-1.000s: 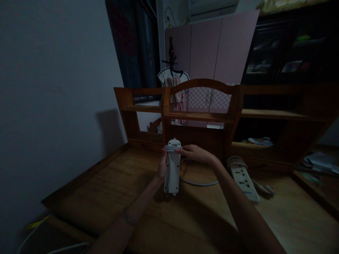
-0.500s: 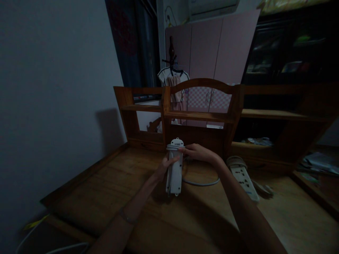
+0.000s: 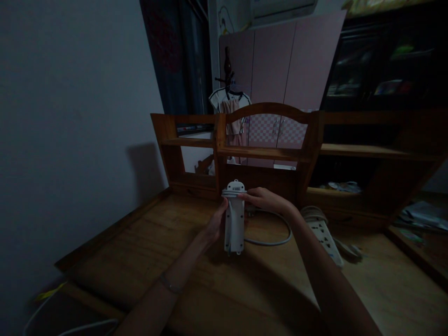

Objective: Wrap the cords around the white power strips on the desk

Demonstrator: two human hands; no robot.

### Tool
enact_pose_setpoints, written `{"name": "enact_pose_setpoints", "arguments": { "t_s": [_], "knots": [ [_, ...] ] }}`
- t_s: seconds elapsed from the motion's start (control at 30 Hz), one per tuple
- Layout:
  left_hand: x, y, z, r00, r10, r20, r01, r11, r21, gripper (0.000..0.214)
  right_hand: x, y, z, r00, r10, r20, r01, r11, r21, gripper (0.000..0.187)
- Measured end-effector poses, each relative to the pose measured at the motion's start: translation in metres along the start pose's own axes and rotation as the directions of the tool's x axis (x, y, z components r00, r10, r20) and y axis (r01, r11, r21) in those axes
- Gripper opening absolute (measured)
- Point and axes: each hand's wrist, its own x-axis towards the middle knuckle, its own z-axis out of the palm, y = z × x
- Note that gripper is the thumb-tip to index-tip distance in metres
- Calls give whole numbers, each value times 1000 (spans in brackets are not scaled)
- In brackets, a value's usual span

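Note:
A white power strip (image 3: 234, 224) stands upright above the wooden desk (image 3: 147, 252), with its grey cable wound round its top end. My left hand (image 3: 217, 222) grips the strip's left side. At the top right, my right hand (image 3: 261, 198) pinches the cable against the strip. The loose part of the cable (image 3: 276, 238) loops over the desk to the right of the strip.
A second power strip (image 3: 324, 238) with its cord bundled lies on the desk at the right. A wooden shelf unit (image 3: 266, 151) stands along the back of the desk. The wall is at the left; white cables (image 3: 45, 308) hang off the desk's near left corner.
The strip has shifted slightly right and turned in my hands. The loose cable loop on the desk has drawn up higher and tighter towards my right hand.

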Motion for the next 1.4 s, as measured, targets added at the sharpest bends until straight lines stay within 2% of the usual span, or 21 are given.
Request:
{"name": "enact_pose_setpoints", "arguments": {
  "t_s": [0.17, 0.37, 0.63, 0.97, 1.13, 1.27, 1.4],
  "knots": [
    [0, -1, -2, 999, 36, 23, -35, 998, -43, 46, -3, -2, -5, 999, -26, 31, 25, 998, 52, 60],
    [4, -3, -6, 998, 27, 60, -19, 992, -121, 45, -3, -4, -4, 999, -43, -3, 43, 999, 31, 59],
    [7, -6, -11, 997, 71, 20, -68, 990, -122, 43, -6, -9, -3, 996, -87, -7, 87, 996, -20, 57],
    [-1, 4, -3, 988, 102, 112, -83, 983, -166, 43, -8, -9, -8, 994, -90, 55, 80, 985, 153, 53],
    [-1, 4, -3, 986, 101, 131, -79, 984, -160, 45, -6, -9, -7, 996, -70, 48, 62, 987, 149, 55],
    [0, 1, -4, 990, 90, 111, -76, 989, -124, 45, -6, -8, -8, 998, -62, 20, 60, 993, 100, 56],
    [4, -1, -5, 990, 133, 53, -130, 990, -60, 45, -5, -7, -8, 997, -73, 9, 72, 994, 87, 55]
  ]
}}
